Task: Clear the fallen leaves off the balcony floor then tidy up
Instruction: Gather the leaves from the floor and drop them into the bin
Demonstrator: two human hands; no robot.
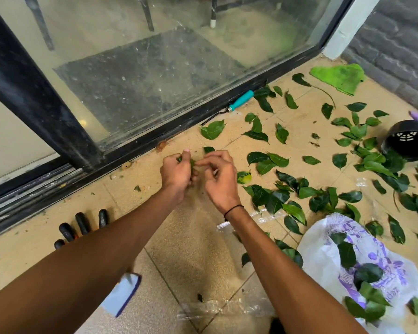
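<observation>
Both hands [196, 169] pinch gathered leaves [192, 163] above the floor [191, 237]

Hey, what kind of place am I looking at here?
Most likely a home balcony or small patio. A sliding glass door in a black frame borders a tiled floor strewn with green leaves, and a tipped black plant pot lies beside a grey brick wall.

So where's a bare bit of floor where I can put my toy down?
The tiles between the black glove and the clear plastic wrap look bare, under the arms. Another bare strip runs along the door track, left of the hands. Right of the hands it's crowded: leaves, white bag, tipped black pot.
</observation>
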